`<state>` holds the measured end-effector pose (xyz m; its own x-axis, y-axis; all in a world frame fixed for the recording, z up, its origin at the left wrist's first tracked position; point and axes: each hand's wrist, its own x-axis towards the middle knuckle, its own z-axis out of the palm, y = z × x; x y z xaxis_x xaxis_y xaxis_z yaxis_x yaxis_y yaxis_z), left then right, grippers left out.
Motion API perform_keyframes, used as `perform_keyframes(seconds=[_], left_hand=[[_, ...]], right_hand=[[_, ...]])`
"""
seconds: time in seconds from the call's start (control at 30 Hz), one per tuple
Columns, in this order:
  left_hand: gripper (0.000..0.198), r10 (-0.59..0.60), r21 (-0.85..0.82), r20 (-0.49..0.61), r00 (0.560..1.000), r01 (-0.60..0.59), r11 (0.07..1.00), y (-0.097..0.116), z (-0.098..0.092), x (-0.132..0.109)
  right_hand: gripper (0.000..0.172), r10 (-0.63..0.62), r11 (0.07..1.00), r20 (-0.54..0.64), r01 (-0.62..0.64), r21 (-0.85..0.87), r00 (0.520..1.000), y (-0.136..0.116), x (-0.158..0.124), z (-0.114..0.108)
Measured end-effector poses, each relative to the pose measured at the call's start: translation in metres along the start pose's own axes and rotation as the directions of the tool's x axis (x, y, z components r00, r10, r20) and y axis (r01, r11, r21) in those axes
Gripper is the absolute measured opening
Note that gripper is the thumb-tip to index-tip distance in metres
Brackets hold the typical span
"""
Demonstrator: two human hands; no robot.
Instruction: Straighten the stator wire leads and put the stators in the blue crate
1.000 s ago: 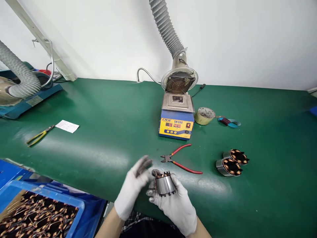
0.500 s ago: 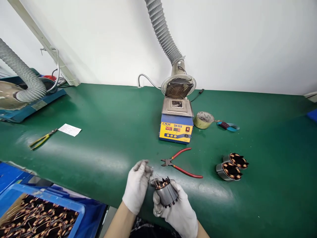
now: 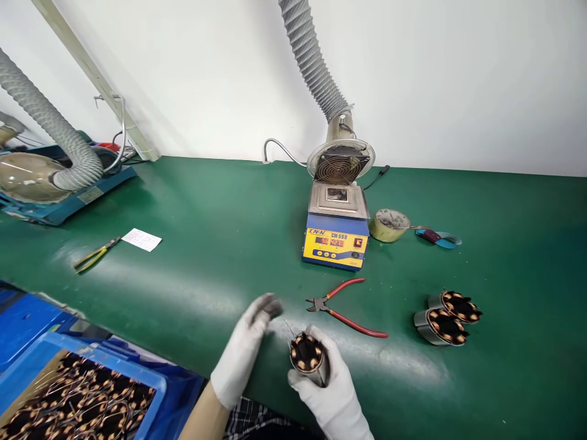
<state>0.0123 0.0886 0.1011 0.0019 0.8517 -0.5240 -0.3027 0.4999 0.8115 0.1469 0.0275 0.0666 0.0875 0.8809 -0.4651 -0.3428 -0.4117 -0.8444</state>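
My right hand (image 3: 337, 391), in a white glove, is wrapped around a motor stator (image 3: 308, 357) with a grey metal shell, copper coils and a black inside. The stator's coil end now faces up towards me. A thin wire (image 3: 289, 328) sticks up from its far left edge. My left hand (image 3: 247, 342), also gloved, is to the left of the stator, apart from it. Its greyish fingertips are curled together and a little blurred; whether anything is between them is hidden. Red-handled cutting pliers (image 3: 337, 312) lie open on the table just beyond the stator.
Two more stators (image 3: 440, 327) stand at the right. A blue and yellow solder pot (image 3: 335, 244) sits under an extraction hose (image 3: 312, 58), beside a round tin (image 3: 389, 226). At left are yellow-handled pliers (image 3: 94, 256), a paper slip (image 3: 142, 239) and a blue crate (image 3: 158, 391) of coiled parts.
The stator has turned from tilted, shell side showing, to coil end up. My left hand has moved slightly left and away from it. The whole view has shifted a little.
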Motion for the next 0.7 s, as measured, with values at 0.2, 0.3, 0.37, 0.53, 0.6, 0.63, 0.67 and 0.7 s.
perform_keyframes(seconds=[0.2, 0.3, 0.37, 0.53, 0.6, 0.63, 0.67, 0.7], left_hand=[[0.037, -0.106, 0.025, 0.016, 0.994, 0.106, 0.994, -0.007, 0.029, -0.005], [0.036, -0.029, -0.247, -0.175, 0.984, -0.015, 0.969, -0.003, 0.025, 0.000], [0.036, 0.010, -0.252, -0.219, 0.976, -0.067, 0.965, 0.004, 0.015, 0.004], [0.042, -0.162, 0.144, -0.034, 0.986, 0.165, 0.976, 0.015, 0.009, 0.004], [0.035, -0.165, 0.149, -0.064, 0.984, 0.173, 0.974, 0.015, 0.015, 0.003], [0.030, -0.164, 0.151, -0.064, 0.984, 0.172, 0.973, 0.014, 0.018, 0.003], [0.026, -0.168, 0.162, -0.052, 0.985, 0.174, 0.971, 0.014, 0.020, 0.003], [0.023, -0.173, 0.179, -0.035, 0.984, 0.176, 0.968, 0.014, 0.022, 0.003]], right_hand=[[0.032, -0.332, 0.855, 0.004, 0.303, -0.421, 0.943, 0.001, 0.005, 0.007], [0.036, -0.459, 0.755, 0.000, 0.390, -0.527, 0.888, 0.008, 0.008, 0.007], [0.042, -0.564, 0.657, 0.003, 0.452, -0.604, 0.826, 0.012, 0.010, 0.006], [0.037, -0.704, 0.394, 0.177, 0.586, -0.708, 0.687, 0.010, 0.012, 0.003], [0.035, -0.693, 0.365, 0.191, 0.567, -0.738, 0.695, 0.008, 0.011, 0.002], [0.036, -0.687, 0.355, 0.194, 0.556, -0.751, 0.700, 0.008, 0.011, 0.002], [0.038, -0.680, 0.349, 0.194, 0.545, -0.763, 0.707, 0.008, 0.010, 0.002], [0.039, -0.674, 0.345, 0.193, 0.534, -0.772, 0.713, 0.008, 0.009, 0.002]])
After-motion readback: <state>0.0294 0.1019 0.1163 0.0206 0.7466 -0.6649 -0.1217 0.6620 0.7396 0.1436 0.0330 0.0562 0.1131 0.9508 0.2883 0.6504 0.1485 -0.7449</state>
